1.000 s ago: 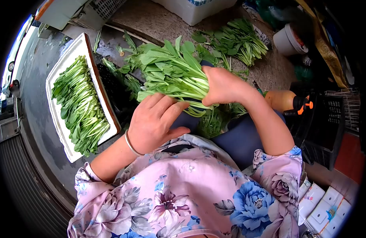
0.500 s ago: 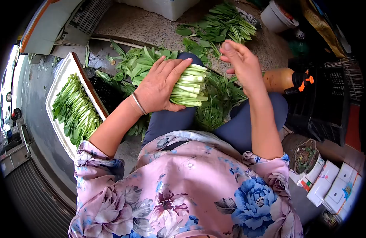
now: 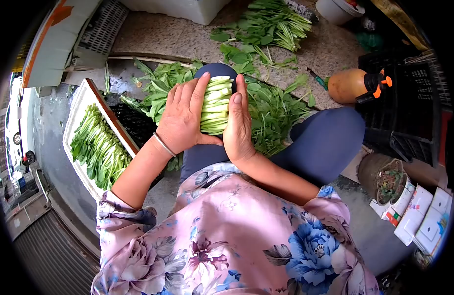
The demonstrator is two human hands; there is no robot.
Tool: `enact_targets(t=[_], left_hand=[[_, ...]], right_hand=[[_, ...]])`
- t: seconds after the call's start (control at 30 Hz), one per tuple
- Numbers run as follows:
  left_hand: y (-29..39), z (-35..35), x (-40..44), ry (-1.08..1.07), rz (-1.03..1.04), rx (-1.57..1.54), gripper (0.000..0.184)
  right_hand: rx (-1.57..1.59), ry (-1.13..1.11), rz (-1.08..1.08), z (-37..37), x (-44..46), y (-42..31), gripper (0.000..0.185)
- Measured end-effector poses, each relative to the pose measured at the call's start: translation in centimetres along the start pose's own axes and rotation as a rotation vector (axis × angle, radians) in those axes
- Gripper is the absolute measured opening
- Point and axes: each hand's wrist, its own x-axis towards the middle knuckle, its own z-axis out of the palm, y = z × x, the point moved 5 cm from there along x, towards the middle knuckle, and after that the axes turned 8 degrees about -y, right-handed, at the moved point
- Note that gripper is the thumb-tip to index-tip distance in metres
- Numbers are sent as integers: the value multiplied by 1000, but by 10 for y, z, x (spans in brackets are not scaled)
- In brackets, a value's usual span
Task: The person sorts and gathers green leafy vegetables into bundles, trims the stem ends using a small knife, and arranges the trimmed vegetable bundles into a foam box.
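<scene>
My left hand [image 3: 180, 115] grips a bunch of leafy greens [image 3: 215, 105] from the left, over my raised knee. The pale green stem ends point right and look evenly trimmed; its leaves are mostly behind the hand. My right hand [image 3: 239, 129] lies upright against those stem ends, palm inward and fingers stretched out. Around the knees spread loose leafy greens [image 3: 271, 115]. Another pile of greens [image 3: 276, 27] lies on the stone slab [image 3: 330, 49] ahead. To the left, a white box [image 3: 78, 105] holds more stalks, laid side by side [image 3: 100, 145].
On the slab's right stands an orange spray bottle [image 3: 347, 85], with a slim dark tool [image 3: 317, 78] beside it. Black crates [image 3: 401, 113] are at the right. A white bucket [image 3: 337, 11] and a white foam box [image 3: 187, 10] stand at the back. White cartons [image 3: 415, 211] sit lower right.
My right hand has come left and down from above the slab and now presses against the stem ends. My left hand, still on the bunch, has shifted slightly left in view.
</scene>
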Motion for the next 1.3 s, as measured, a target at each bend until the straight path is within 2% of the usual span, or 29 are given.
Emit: enact_targets(t=[0.17, 0.3, 0.37, 0.43, 0.47, 0.5, 0.53, 0.6, 0.63, 0.67, 0.7, 0.73, 0.77, 0.8, 0.87, 0.97, 1.07, 1.13, 1.2, 1.23, 1.3], left_hand=[[-4, -3, 3, -33, -18, 8, 102], [-11, -3, 0, 57, -13, -31, 90], [-17, -1, -1, 146, -54, -149, 86], [-19, -1, -4, 215, -135, -223, 87], [-22, 2, -6, 227, -151, -232, 89], [-18, -2, -4, 194, -141, -184, 90], [-17, -3, -5, 186, -131, -172, 90], [-20, -6, -7, 120, -182, -225, 88], [-23, -8, -8, 134, -187, -218, 88], [-27, -8, -9, 99, -198, -244, 88], [-31, -8, -10, 61, -210, -270, 87], [-36, -8, -12, 47, -206, -281, 86], [-40, -9, -12, 37, -204, -296, 84], [-43, -11, -12, 24, -202, -293, 82], [-48, -13, -11, 13, -206, -282, 80], [-51, -13, -3, -23, -197, -262, 76], [-56, -16, 6, 69, -158, -353, 71], [-67, -18, 11, 55, -243, -435, 71], [-79, -30, 14, 58, -289, -506, 73], [-82, -41, 14, 88, -361, -636, 76], [-70, -89, 26, 291, -122, -625, 75]], right_hand=[[84, 24, -33, -5, 1, 3, 54], [100, 16, -127, 0, 5, -3, 57], [-80, -41, -97, 4, 10, -8, 59], [-134, -165, -109, 5, 22, -16, 58], [-100, -162, -105, -4, 37, -20, 53], [-269, -155, -137, -22, 61, -24, 48], [-373, -2, -294, -47, 89, -22, 45], [-572, 239, -29, -123, 144, 5, 38], [-584, 293, 115, -165, 160, 22, 33], [-770, 325, 220, -215, 173, 54, 29], [-1119, 340, 289, -260, 176, 79, 30], [-1169, 302, 429, -299, 172, 102, 38], [-1159, 253, 712, -325, 166, 109, 47], [-1135, 269, 886, -337, 154, 108, 51], [-1403, 258, 798, -370, 143, 122, 55], [-1479, 248, 737, -390, 133, 140, 55], [-1639, 208, 782, -391, 131, 146, 55], [-1679, 187, 742, -387, 127, 145, 42], [-1725, 238, 583, -412, 128, 170, 35], [-1670, 166, 679, -411, 128, 167, 42], [-1609, 281, 639, -407, 128, 154, 33]])
